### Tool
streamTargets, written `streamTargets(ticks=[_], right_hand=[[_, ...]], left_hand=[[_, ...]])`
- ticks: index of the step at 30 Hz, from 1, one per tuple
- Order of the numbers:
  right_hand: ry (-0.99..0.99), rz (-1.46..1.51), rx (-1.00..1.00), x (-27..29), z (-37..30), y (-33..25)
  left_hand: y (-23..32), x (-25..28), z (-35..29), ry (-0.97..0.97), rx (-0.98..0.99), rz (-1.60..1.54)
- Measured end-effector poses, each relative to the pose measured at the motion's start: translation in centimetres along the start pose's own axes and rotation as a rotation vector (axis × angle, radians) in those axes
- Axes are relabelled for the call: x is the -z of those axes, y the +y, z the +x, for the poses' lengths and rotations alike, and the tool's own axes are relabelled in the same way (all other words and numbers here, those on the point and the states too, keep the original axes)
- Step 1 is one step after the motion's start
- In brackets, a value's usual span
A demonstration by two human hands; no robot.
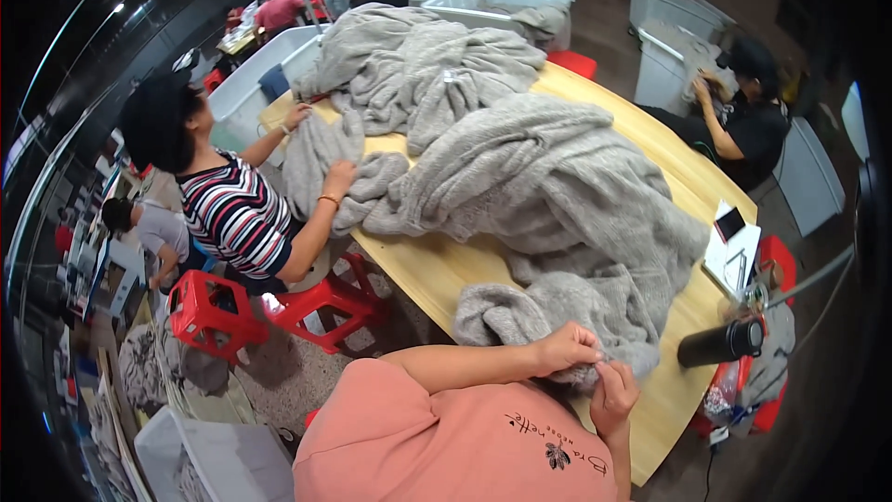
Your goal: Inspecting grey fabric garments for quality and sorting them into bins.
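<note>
A big heap of grey knit fabric (567,167) spreads over the wooden table, its near end bunched in front of me. At that near end my left hand (569,350) comes in from the left, fingers closed in a pinch. Just right of it and slightly nearer, my right hand (613,394) is also pinched, its fingertips almost meeting the left ones. Whatever lies between the fingertips is too small to make out. A fold of the knit lies directly beneath both hands.
The wooden table (423,265) carries a black bottle (720,344) and a phone (729,224) at right. A co-worker in a striped shirt (237,214) handles the knit at left. Red stools (216,314) and a pale bin (218,455) stand left; another person (743,121) sits far right.
</note>
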State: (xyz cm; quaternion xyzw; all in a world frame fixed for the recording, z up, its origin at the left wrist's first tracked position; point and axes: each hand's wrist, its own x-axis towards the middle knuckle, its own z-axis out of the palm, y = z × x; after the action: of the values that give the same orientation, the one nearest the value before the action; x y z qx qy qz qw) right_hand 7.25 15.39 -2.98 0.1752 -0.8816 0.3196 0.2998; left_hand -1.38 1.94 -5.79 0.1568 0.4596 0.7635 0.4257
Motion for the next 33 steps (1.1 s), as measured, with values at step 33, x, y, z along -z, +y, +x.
streamTargets(ticks=[33], right_hand=[[-0.05, 0.194, -0.387, -3.0, -3.3, 1.9]], left_hand=[[-0.5, 0.7, -0.8, 0.124, -0.282, 0.691]])
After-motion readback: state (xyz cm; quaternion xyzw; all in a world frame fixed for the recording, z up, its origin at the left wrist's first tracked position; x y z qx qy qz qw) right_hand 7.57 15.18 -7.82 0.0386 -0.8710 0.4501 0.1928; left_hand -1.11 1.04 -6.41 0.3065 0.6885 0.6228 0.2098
